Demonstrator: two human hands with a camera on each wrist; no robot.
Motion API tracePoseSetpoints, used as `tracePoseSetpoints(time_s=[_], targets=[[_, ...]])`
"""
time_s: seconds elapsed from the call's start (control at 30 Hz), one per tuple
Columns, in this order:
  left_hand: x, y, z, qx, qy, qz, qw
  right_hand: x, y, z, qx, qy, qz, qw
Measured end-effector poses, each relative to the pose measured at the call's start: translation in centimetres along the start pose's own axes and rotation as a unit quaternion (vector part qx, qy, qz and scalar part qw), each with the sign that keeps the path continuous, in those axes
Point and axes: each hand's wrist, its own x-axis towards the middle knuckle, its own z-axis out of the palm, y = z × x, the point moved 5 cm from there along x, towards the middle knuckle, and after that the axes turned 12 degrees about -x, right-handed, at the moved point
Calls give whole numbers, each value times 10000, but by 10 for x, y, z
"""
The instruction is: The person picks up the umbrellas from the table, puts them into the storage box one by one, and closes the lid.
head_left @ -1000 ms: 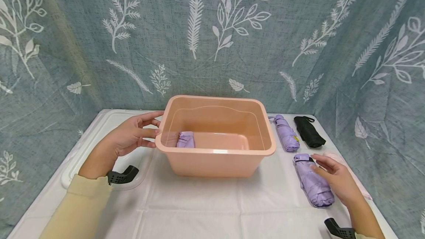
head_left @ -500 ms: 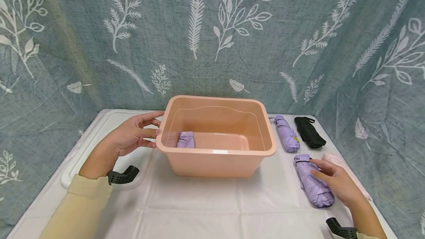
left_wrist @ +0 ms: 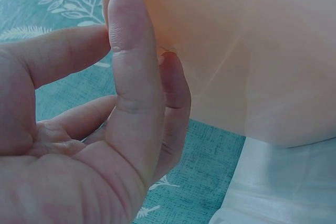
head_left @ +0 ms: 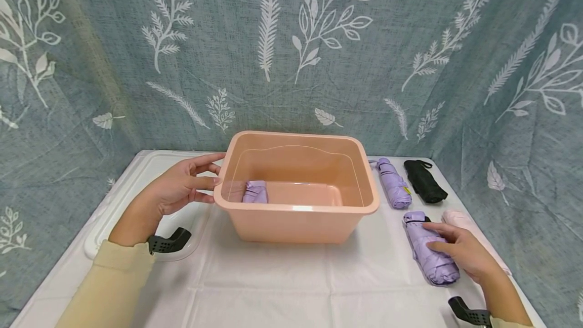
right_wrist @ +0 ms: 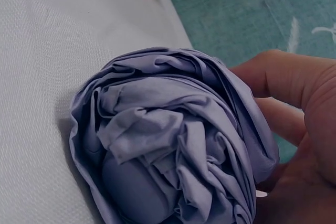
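Observation:
In the head view, a peach plastic tub (head_left: 291, 224) stands mid-table with a folded lilac compact umbrella (head_left: 255, 192) inside at its left. My left hand (head_left: 182, 183) holds the tub's left rim with its fingertips; the left wrist view shows fingers (left_wrist: 134, 66) against the lip. To the right, my right hand (head_left: 464, 249) grips another folded lilac umbrella (head_left: 425, 249), thumb and forefinger near its strapped end. The right wrist view looks onto the rolled umbrella's (right_wrist: 168, 129) end, with the hand along its right side and some fingertips hidden behind it.
Behind the right hand lie a slimmer lilac umbrella (head_left: 393, 183) and a black one (head_left: 424, 181). A pale pink item (head_left: 457, 218) is partly covered by the right hand. A white lid (head_left: 159, 161) lies under the left arm. A patterned curtain (head_left: 291, 65) surrounds the table.
My right hand's fingers have shifted slightly down along the lilac umbrella and closed in on it. The left hand and the tub stay where they were.

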Motion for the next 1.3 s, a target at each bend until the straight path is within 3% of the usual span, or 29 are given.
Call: tracePoseSetpoints(time_s=[0.5, 0.87, 1.3], targets=[[1, 1, -1, -61, 2, 14, 10000, 2, -5, -1, 35, -178, 399, 9990], [1, 0, 0, -110, -25, 19, 9999, 4, -10, 0, -35, -4, 95, 9999], [2, -2, -1, -167, -21, -6, 9999, 6, -15, 2, -114, -276, 41, 9995]])
